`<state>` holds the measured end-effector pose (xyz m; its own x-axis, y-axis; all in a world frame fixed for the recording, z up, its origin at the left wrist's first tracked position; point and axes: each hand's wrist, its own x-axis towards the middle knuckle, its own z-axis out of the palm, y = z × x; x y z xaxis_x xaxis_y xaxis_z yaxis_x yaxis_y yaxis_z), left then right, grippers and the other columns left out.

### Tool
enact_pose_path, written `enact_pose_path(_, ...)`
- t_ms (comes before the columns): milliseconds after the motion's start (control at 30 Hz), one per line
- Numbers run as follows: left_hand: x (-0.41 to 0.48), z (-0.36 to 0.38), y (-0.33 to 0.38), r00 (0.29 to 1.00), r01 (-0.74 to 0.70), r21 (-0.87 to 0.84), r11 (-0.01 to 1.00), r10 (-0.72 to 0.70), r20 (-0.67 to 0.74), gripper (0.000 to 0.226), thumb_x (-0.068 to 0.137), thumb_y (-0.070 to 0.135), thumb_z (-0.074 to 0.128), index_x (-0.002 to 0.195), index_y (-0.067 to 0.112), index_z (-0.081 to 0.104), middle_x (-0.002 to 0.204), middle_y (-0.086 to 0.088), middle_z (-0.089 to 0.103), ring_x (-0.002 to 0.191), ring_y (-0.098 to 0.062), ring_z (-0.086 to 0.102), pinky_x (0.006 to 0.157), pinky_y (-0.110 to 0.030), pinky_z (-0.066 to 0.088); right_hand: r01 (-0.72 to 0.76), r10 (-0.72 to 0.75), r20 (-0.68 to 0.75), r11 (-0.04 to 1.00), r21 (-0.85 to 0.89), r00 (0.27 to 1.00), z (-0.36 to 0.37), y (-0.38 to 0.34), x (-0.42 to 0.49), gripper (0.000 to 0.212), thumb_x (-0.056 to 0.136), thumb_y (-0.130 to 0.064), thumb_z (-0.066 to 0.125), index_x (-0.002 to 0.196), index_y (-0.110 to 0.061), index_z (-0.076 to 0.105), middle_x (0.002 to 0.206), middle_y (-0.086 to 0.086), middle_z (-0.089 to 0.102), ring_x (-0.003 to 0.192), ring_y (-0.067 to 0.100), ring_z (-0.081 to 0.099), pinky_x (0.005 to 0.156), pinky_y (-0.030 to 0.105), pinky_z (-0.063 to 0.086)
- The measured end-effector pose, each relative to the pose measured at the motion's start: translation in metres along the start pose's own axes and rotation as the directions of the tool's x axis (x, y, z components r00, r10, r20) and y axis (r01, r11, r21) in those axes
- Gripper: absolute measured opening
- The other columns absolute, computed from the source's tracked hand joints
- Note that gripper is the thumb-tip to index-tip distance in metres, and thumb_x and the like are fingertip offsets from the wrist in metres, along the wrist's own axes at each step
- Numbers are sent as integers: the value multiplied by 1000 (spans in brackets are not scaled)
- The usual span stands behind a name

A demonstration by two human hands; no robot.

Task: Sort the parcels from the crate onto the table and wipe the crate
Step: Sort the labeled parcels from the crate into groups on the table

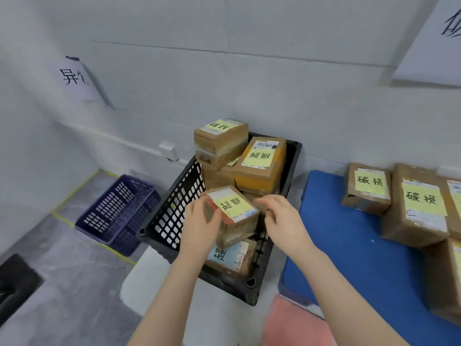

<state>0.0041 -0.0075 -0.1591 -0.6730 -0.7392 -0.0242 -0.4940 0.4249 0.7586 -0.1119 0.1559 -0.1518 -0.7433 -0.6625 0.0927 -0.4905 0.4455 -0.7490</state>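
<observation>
Fingers of the left hand (199, 228) clasp a small brown cardboard parcel (234, 216) with a yellow note
Thumb and fingers wrap its left end; the right hand (279, 216) curls just beside its right edge, grip unclear. It hangs above other brown parcels (262, 161) in the black perforated plastic crate (174, 208), beside the blue table (336, 245)

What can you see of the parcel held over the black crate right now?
The parcel is a small brown cardboard box wrapped in clear tape, with a yellow note handwritten 超期 over a white shipping label on top. It is tilted, raised above the other parcels in the black crate. The left hand grips its left end, thumb on top. The right hand is at its right edge with curled fingers; contact there is unclear.
</observation>
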Motion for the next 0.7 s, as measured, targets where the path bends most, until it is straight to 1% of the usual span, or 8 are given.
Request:
enact_pose_path(67, 8, 11, 0, 998, -43, 15, 999, 42, 54, 61, 89, 45, 59, 142, 26, 37, 150, 5, 24, 125, -8, 40, 92, -20, 40, 5, -4, 28, 1000, -31, 1000, 11, -3, 19, 40, 96, -2, 40, 127, -19, 58, 130, -7, 48, 106, 1, 45, 80, 3, 35)
enact_pose_path(133, 15, 23, -3, 991, -68, 75, 995, 59, 122, 69, 88, 50, 57, 146, 24, 30, 157, 4, 10, 141, -21, 24, 108, -40, 36, 1, 7, 101, 997, -79, 995, 24, -2, 37, 39, 97, -6, 40, 130, -20, 54, 134, -5, 44, 110, 3, 44, 83, 4, 33)
enact_pose_path(200, 20, 31, -7, 981, -69, 133, 989, 43, 189, 70, 88, 52, 53, 148, 25, 26, 159, 3, -2, 145, -27, 17, 110, -47, 33, -32, 57, 221, 993, -113, 974, 37, 2, 52, 41, 98, -9, 40, 136, -19, 49, 145, -1, 37, 127, 12, 41, 96, 12, 30)
enact_pose_path(267, 24, 34, -12, 975, -41, 156, 987, 5, 223, 70, 88, 55, 49, 148, 26, 25, 159, 6, -12, 146, -26, 13, 111, -46, 32, -68, 108, 328, 989, -131, 939, 47, 4, 64, 42, 99, -12, 41, 140, -19, 47, 153, 1, 30, 137, 17, 32, 102, 15, 23)
enact_pose_path(333, 25, 34, -15, 971, -54, 153, 987, 17, 237, 65, 87, 54, 46, 145, 29, 29, 159, 10, -9, 144, -24, 18, 108, -45, 36, -94, 133, 375, 988, -120, 917, 54, 6, 71, 42, 99, -15, 42, 140, -21, 47, 155, 1, 29, 139, 17, 30, 105, 18, 22)
enact_pose_path(467, 22, 26, -18, 967, -87, 180, 980, 39, 251, 55, 86, 50, 42, 138, 32, 35, 156, 17, 6, 127, -21, 45, 90, -44, 50, -134, 150, 348, 988, -70, 925, 55, 4, 66, 38, 100, -17, 41, 136, -24, 52, 152, -2, 35, 137, 14, 34, 104, 17, 25)
enact_pose_path(567, 18, 21, -18, 975, -106, 188, 976, 65, 214, 49, 89, 42, 43, 136, 30, 40, 155, 14, 16, 125, -19, 46, 87, -44, 51, -122, 124, 319, 992, -28, 940, 55, -5, 53, 39, 99, -14, 44, 136, -22, 53, 149, -3, 37, 137, 14, 34, 112, 23, 25)
enact_pose_path(700, 6, 10, -4, 976, -204, 180, 962, 185, 115, 47, 86, 43, 42, 131, 33, 46, 149, 20, 25, 118, -15, 50, 80, -40, 54, -101, 92, 179, 994, 42, 980, 43, -21, 28, 39, 99, -14, 45, 137, -23, 51, 148, -6, 36, 136, 15, 34, 115, 38, 27)
